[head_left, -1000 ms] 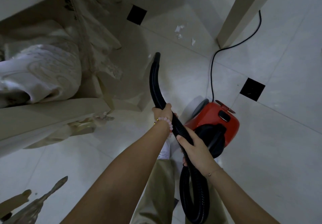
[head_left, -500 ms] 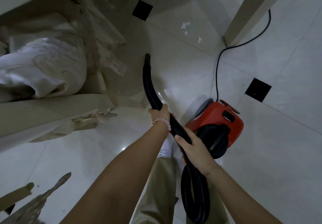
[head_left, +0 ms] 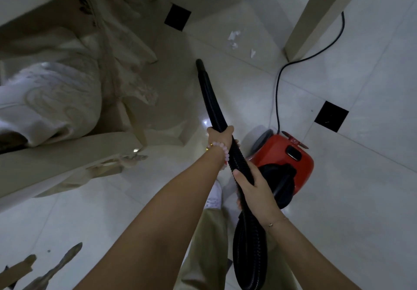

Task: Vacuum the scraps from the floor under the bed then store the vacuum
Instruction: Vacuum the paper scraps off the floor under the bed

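Observation:
Both hands grip the black ribbed vacuum hose [head_left: 211,100]. My left hand [head_left: 220,136], with a pink bead bracelet, holds it higher up; my right hand [head_left: 252,182] holds it lower, near the body. The hose nozzle [head_left: 199,63] points forward over the white tile floor, well short of the white paper scraps [head_left: 234,39]. The scraps lie on the floor past the nozzle, a little to its right. The red vacuum body [head_left: 282,154] sits on the floor just right of my hands. The cream bed frame [head_left: 56,154] with white bedding fills the left side.
A black power cord [head_left: 279,91] runs from the vacuum up past a cream post [head_left: 316,16] at the upper right. Black inset tiles [head_left: 331,115] dot the floor. My white shoe and beige trouser leg are below my arms. Carved wooden pieces [head_left: 56,267] show at the bottom left.
The hose has straightened and its nozzle now points more upright toward the scraps. The view has shifted slightly, with both hands keeping their grip.

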Demonstrator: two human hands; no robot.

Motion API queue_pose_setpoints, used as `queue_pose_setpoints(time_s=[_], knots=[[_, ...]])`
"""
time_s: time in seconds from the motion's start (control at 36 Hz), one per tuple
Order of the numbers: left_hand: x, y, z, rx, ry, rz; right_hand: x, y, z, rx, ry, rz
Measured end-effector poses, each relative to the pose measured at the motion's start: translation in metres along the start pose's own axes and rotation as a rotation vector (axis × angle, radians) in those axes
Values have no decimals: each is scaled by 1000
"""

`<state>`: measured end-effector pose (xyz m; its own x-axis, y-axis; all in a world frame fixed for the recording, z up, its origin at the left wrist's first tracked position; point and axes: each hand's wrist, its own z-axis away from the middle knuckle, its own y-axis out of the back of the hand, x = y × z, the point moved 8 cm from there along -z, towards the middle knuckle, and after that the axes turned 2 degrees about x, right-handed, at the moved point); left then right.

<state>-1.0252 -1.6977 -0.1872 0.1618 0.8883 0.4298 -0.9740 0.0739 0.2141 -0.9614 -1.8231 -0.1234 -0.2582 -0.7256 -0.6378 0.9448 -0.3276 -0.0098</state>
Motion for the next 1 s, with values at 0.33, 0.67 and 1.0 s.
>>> queue_pose_setpoints(time_s=[0.33,0.67,1.0], knots=[[14,-39,-5,-123,-32,-160,-14,20,-9,56,12,-58],[7,-49,-5,-168,-14,-179,-8,27,-5,87,-12,-57],[4,-57,-7,-234,-24,-212,-13,30,-1,123,4,-59]])
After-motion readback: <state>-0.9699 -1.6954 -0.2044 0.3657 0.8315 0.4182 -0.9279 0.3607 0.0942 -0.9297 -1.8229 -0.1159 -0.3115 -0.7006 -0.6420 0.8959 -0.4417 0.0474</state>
